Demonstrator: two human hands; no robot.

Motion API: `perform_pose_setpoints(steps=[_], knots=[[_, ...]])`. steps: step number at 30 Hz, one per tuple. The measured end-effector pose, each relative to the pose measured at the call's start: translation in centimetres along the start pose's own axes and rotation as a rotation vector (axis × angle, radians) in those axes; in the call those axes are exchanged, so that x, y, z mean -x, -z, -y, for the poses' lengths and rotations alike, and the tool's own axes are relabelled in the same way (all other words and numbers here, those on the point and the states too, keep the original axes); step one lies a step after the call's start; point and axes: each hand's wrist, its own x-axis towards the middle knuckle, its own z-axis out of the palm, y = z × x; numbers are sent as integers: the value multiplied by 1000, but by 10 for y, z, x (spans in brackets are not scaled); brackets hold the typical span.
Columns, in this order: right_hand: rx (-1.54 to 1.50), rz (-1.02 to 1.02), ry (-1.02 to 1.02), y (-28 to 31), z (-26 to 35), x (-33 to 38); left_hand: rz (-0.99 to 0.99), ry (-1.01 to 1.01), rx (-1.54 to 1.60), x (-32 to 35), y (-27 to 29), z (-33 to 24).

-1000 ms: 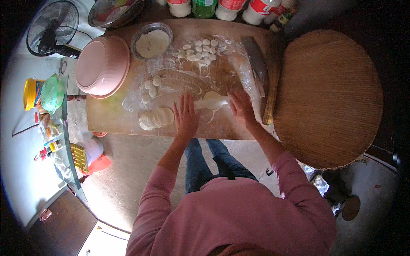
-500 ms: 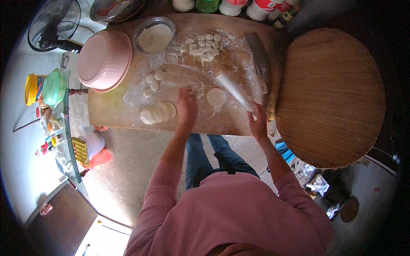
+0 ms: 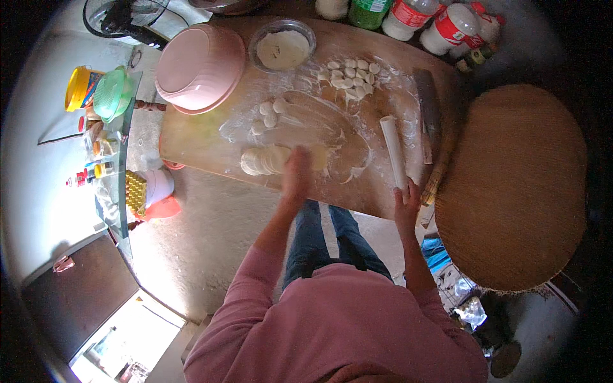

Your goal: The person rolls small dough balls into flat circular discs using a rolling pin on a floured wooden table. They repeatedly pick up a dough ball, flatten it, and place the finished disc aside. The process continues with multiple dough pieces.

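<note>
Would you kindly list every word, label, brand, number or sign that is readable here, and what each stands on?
No text can be read with confidence.
Clear plastic bottles with red labels: lettering too small and blurred.
Green plastic bottle: markings too small.
Yellow round plastic bucket: dark patch too blurred.
Small yellow-capped jar: too small.

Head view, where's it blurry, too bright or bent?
In the head view, the left hand is blurred, the rolling pin in the right hand clearer; in the head view, the opening at lower left glares, and the table looks bowed.
</note>
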Motion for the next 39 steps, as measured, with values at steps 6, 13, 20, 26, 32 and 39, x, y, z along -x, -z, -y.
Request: perform_pose_setpoints(steps=[6,13,20,26,32,39], knots=[[51,27,118,-9,19,-14,-423,-111,-347,-32,66,53],[-19,33,94,-22,28,-14,-261,79,-428,-110,-1,16],[-6,3,6,-18,36,-3,-197,-250,-305,-92,-63,-23],[48,-73,-28,-3,28,3,378,-513,12,35,-70,-44],[-195,-89,-96,2,30,2,622,-922,-130,63,-119,-61],[-26,-133,-64,7,7,15,96,-385,-267,38,-60,-36]])
